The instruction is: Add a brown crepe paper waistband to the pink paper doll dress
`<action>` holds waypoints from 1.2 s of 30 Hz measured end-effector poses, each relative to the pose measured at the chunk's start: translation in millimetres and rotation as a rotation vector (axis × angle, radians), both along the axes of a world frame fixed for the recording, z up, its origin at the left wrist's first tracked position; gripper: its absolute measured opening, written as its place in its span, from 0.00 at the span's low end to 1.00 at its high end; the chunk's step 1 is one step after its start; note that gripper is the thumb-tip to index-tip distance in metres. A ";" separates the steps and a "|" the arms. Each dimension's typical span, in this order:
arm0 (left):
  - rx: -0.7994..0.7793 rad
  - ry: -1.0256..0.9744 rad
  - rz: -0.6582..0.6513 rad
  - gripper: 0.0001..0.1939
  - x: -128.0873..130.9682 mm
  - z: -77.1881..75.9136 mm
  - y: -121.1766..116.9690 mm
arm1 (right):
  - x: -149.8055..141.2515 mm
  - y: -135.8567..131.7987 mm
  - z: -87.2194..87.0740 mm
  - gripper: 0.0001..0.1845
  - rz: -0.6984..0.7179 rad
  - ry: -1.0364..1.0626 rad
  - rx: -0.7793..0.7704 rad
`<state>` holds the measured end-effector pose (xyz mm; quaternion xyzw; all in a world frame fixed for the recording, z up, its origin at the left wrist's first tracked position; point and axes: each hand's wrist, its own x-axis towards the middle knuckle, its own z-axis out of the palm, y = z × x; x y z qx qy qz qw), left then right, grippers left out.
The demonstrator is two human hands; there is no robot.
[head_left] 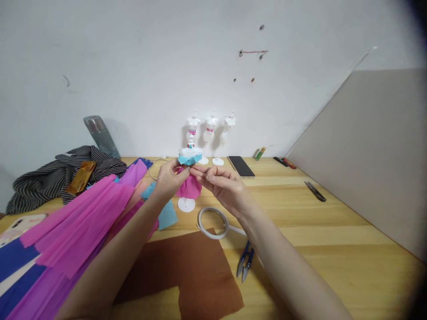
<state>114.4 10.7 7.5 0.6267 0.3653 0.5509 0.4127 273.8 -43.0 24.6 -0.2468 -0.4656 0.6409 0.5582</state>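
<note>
Right now both hands meet at the waist of a miniature white dress form (191, 151), which stands on its round base (186, 205) on the wooden table (283, 222), near the wall. The left hand (169, 178) pinches that waist between thumb and fingers, just under a light-blue wrap (190, 158) and above a pink skirt (189, 186). The right hand (223, 183) reaches in from the other side, fingers extended and fingertips close to the left thumb; I cannot tell whether they grip anything.

Behind, 3 more white dress forms (210, 128) stand in a row by the wall, 2 with pink waistbands. A phone (241, 166) lies flat to their right. Nearer, a roll of white tape (226, 226) overlaps the edge of a brown sheet (196, 266), its loose end running toward the right forearm. Blue-handled thread snips (246, 262) lie just beside that sheet. Bright pink strips (80, 218) are heaped on the left, with a blue piece (167, 215) near the left forearm.
</note>
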 end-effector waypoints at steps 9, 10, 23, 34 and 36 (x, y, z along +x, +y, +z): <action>0.021 0.042 -0.035 0.11 -4.7 -2.8 5.7 | 9.6 5.9 -0.2 0.07 0.059 -0.037 0.025; 0.024 0.049 -0.042 0.11 -5.6 -2.9 6.3 | 10.7 6.2 0.0 0.07 0.062 -0.049 0.035; -0.007 0.054 -0.095 0.11 -7.4 3.4 3.4 | 15.5 5.4 2.3 0.07 0.056 -0.108 0.025; -0.045 0.049 -0.149 0.10 -10.0 6.1 4.1 | 13.0 4.6 3.8 0.06 0.030 -0.194 0.052; -0.051 0.045 -0.171 0.10 -11.7 6.9 4.4 | 13.3 4.9 3.5 0.06 0.021 -0.193 0.058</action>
